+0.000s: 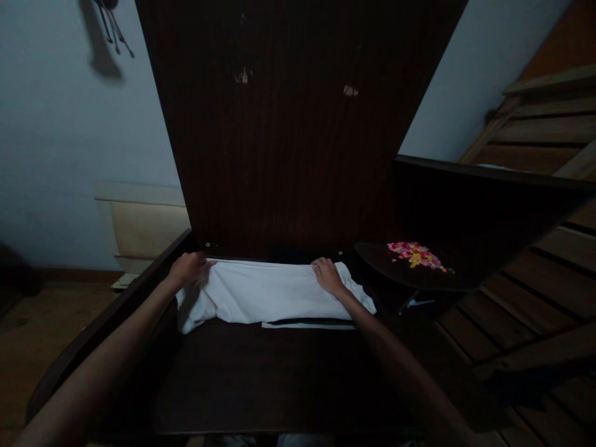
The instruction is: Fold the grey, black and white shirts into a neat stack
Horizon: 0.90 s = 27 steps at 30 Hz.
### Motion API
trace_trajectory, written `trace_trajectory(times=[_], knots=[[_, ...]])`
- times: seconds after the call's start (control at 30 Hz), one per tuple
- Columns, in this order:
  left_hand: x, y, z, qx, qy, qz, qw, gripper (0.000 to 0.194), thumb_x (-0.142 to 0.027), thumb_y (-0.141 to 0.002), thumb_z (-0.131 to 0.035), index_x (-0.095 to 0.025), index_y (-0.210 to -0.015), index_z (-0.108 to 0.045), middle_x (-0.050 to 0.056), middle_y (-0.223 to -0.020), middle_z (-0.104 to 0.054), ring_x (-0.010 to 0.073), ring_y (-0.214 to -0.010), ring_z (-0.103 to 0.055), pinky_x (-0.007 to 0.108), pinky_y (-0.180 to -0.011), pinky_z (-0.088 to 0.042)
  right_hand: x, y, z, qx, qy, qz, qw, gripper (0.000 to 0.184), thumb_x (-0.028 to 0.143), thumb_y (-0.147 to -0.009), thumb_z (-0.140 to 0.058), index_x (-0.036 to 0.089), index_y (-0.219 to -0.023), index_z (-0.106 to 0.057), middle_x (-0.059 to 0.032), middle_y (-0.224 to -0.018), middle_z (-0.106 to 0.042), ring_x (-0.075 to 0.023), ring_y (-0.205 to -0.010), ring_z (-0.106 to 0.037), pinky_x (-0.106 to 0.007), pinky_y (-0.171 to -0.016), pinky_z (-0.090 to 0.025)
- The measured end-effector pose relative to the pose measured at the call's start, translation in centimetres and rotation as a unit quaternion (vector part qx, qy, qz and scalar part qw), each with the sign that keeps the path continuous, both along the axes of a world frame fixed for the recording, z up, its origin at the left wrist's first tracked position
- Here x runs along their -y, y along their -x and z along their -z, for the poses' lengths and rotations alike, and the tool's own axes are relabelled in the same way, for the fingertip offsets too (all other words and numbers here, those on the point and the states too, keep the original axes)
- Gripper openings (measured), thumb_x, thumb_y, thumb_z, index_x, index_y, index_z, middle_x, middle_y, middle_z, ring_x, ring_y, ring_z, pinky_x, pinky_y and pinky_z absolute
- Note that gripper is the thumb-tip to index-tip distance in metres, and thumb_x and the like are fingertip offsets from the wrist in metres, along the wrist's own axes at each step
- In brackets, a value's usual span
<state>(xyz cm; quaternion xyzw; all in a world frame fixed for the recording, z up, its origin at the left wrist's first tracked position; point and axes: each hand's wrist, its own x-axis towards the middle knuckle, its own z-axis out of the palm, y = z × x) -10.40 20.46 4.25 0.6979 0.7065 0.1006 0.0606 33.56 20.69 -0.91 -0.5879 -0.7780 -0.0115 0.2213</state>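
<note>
On dark wood, creased oblong white cloth beneath half-curled hands, grip unclear.

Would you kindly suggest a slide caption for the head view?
Left hand and right hand on folded white cloth atop a dark wooden desk.

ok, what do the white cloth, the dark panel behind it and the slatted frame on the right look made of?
Cloth: matte fabric, by its soft creases; fibre unclear.
Panel: wood or wood-look laminate, dark brown; faint grain, pale scuffs.
Frame: probably wood, dull finish; brownish, board-like slats.
</note>
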Motion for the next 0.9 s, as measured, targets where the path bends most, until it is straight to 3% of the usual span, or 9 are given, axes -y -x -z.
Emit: trace_trajectory(times=[0.13,0.23,0.33,0.5,0.6,0.7,0.8,0.9], knots=[[0.6,0.5,1.2,-0.057,0.035,-0.055,0.996,0.043,-0.055,-0.084,-0.049,-0.017,-0.089,-0.069,0.017,-0.095,-0.070,0.0323,-0.094,-0.065,0.031,-0.067,-0.045,0.0,0.0,-0.1,0.023,0.001,0.008,1.000,0.030,0.022,-0.098,-0.038,0.018,-0.102,-0.068,-0.0090,-0.107,-0.065,-0.0214,-0.099,-0.054,-0.031,-0.091,-0.036],[1.5,0.5,1.1,-0.092,-0.055,-0.016,0.994,0.032,-0.041,-0.087,-0.049,-0.014,-0.086,-0.067,0.015,-0.091,-0.068,0.0291,-0.092,-0.064,0.031,-0.069,-0.046,-0.1,-0.1,0.0,0.025,-0.003,0.003,1.000,0.031,0.022,-0.098,-0.038,0.018,-0.102,-0.068,-0.0086,-0.106,-0.066,-0.0215,-0.097,-0.054,-0.032,-0.090,-0.036],[2.2,0.2,0.7,-0.131,-0.158,0.014,0.979,0.030,-0.030,-0.091,-0.042,-0.012,-0.093,-0.066,0.018,-0.101,-0.064,0.0309,-0.103,-0.057,0.038,-0.084,-0.044,-0.1,-0.2,0.0,0.026,-0.004,-0.002,1.000,0.031,0.023,-0.098,-0.038,0.017,-0.102,-0.068,-0.0087,-0.105,-0.066,-0.0214,-0.097,-0.054,-0.031,-0.090,-0.036],[2.8,-0.6,-0.2,-0.204,-0.205,0.028,0.957,0.033,-0.012,-0.087,-0.039,-0.009,-0.110,-0.063,0.022,-0.110,-0.061,0.0342,-0.108,-0.053,0.043,-0.090,-0.041,-0.2,-0.3,0.1,0.029,-0.005,0.002,1.000,0.031,0.022,-0.098,-0.039,0.017,-0.103,-0.069,-0.0087,-0.106,-0.066,-0.0210,-0.097,-0.054,-0.030,-0.089,-0.035],[4.2,-1.5,-0.7,-0.180,-0.170,-0.034,0.968,0.036,-0.015,-0.089,-0.037,-0.009,-0.115,-0.061,0.022,-0.112,-0.062,0.0333,-0.106,-0.058,0.041,-0.085,-0.045,-0.3,-0.3,0.1,0.029,-0.006,-0.007,1.000,0.032,0.023,-0.098,-0.038,0.017,-0.101,-0.069,-0.0087,-0.105,-0.067,-0.0205,-0.096,-0.055,-0.030,-0.089,-0.035],[7.0,-2.3,-0.6,-0.121,-0.064,-0.137,0.981,0.047,-0.039,-0.094,-0.034,-0.007,-0.111,-0.064,0.024,-0.105,-0.066,0.0355,-0.096,-0.064,0.041,-0.076,-0.049,-0.2,-0.4,0.1,0.023,-0.009,-0.010,1.000,0.033,0.024,-0.098,-0.037,0.017,-0.101,-0.069,-0.0085,-0.105,-0.067,-0.0205,-0.096,-0.055,-0.030,-0.088,-0.035],[10.2,-2.3,0.6,-0.073,0.048,-0.193,0.977,0.063,-0.057,-0.089,-0.034,-0.006,-0.095,-0.070,0.027,-0.096,-0.069,0.0398,-0.094,-0.066,0.044,-0.075,-0.049,-0.2,-0.4,0.2,0.023,-0.010,-0.004,1.000,0.032,0.024,-0.098,-0.038,0.018,-0.101,-0.069,-0.0088,-0.105,-0.067,-0.0209,-0.096,-0.054,-0.030,-0.088,-0.035],[12.4,-1.3,2.3,-0.024,0.098,-0.187,0.977,0.061,-0.064,-0.082,-0.041,-0.011,-0.079,-0.072,0.027,-0.090,-0.070,0.0410,-0.092,-0.066,0.043,-0.072,-0.049,-0.3,-0.4,0.3,0.022,-0.010,0.000,1.000,0.032,0.024,-0.098,-0.038,0.017,-0.100,-0.069,-0.0093,-0.105,-0.067,-0.0215,-0.096,-0.054,-0.031,-0.087,-0.036]])
